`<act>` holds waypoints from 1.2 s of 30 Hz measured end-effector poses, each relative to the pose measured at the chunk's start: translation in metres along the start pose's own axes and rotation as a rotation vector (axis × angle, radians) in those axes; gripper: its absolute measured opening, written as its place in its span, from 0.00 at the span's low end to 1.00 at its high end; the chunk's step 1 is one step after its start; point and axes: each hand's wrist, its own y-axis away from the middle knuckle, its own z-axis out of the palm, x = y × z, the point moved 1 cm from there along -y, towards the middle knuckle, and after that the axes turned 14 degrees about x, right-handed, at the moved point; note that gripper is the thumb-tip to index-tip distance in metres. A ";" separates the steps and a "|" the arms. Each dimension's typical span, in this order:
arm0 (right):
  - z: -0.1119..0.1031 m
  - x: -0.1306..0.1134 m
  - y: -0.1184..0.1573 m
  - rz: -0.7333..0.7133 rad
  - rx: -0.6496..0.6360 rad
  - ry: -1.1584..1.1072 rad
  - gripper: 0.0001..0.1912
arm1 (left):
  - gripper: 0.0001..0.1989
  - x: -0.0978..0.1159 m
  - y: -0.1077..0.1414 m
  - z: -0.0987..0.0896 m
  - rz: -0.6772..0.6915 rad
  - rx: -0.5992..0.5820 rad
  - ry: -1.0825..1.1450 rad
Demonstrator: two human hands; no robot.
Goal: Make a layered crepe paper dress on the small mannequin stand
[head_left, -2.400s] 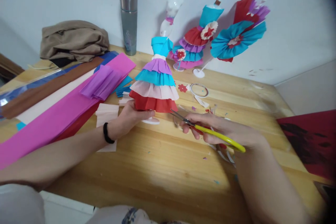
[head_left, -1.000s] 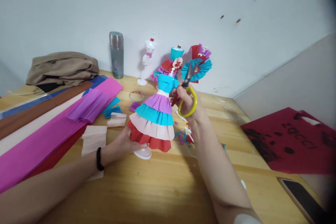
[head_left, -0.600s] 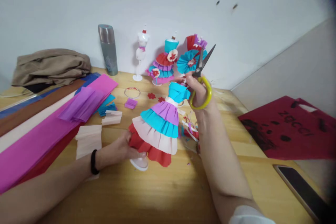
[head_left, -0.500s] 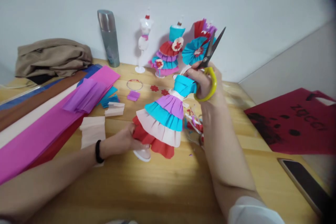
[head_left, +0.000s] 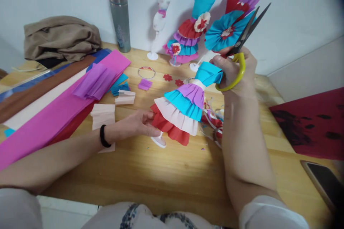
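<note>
A small dress form in a tiered paper dress point(head_left: 185, 102) leans over the table, its blue bodice at the upper right and its white base lifted at the lower left. My right hand point(head_left: 236, 66) grips the top of the form and also holds yellow-handled scissors point(head_left: 238, 75), whose dark blades point up and right, slightly apart. My left hand point(head_left: 139, 125) is at the red bottom tier, its thumb and fingers around the hem near the stand.
Crepe paper strips point(head_left: 67, 103) and cut pieces lie left. Behind stand a bottle point(head_left: 120, 21), a bare white form point(head_left: 159, 18) and two dressed forms point(head_left: 188, 37). Ribbons point(head_left: 213, 120) lie right of the dress, a phone point(head_left: 322, 186) further right.
The view has tilted down and shifted left, so the table items appear higher and further right. Both hands still hold the dress form, and the scissors remain in my right hand.
</note>
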 end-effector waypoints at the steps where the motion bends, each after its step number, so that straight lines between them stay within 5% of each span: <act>1: 0.000 -0.001 0.000 -0.004 -0.001 -0.012 0.18 | 0.11 0.000 0.000 0.000 0.014 0.018 -0.002; 7: 0.001 -0.008 0.004 -0.012 -0.028 -0.025 0.15 | 0.08 -0.004 0.000 -0.001 0.061 0.256 0.091; 18: 0.003 -0.016 0.009 0.009 -0.054 -0.053 0.12 | 0.05 -0.003 -0.003 -0.004 -0.007 0.425 0.339; 36: 0.000 -0.007 0.004 -0.069 -0.053 0.096 0.13 | 0.08 -0.009 -0.001 0.005 -0.083 0.302 0.448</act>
